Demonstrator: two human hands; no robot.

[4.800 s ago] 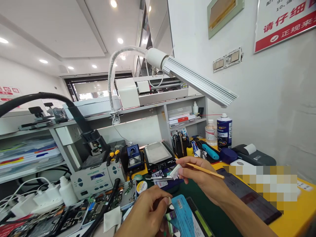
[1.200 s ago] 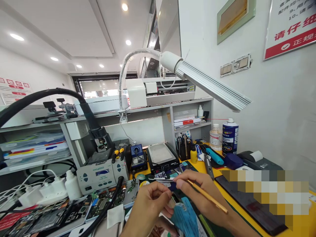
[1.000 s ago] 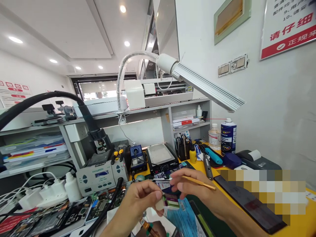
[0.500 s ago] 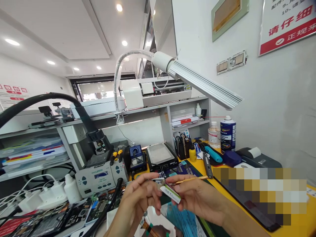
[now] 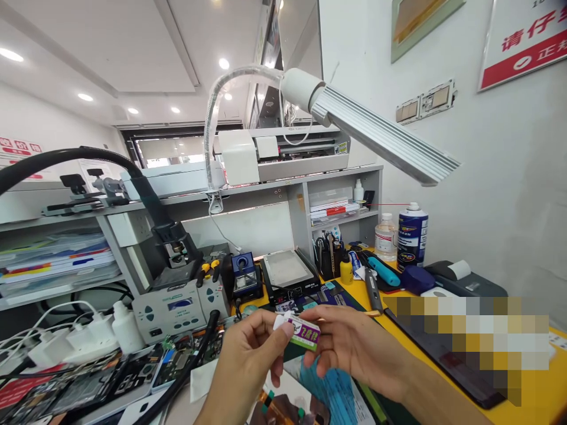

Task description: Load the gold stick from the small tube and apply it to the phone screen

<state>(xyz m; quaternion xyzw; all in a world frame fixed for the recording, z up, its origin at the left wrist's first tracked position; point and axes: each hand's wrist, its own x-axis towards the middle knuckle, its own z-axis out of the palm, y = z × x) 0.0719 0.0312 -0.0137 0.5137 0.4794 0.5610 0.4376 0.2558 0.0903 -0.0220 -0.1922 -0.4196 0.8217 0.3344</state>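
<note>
A small box, purple, green and white with printed characters, is held up in front of me above the desk. My left hand pinches its white left end, thumb across the front. At the box's right end are the curled fingers of my right hand, which also grips it. From behind the right hand sticks out the end of a thin orange stick; the rest is hidden. Below the hands lie a blue cloth-like piece and an orange flex cable.
Opened phone parts and boards cover the left side. Behind stand a grey rework station, a soldering stand and a flat heating plate. A spray can and a dark flat panel are at right. A lamp hangs overhead.
The box has turned so its purple printed face shows. My left hand, earlier beside its end with loose fingers, now pinches it. The view has shifted slightly.
</note>
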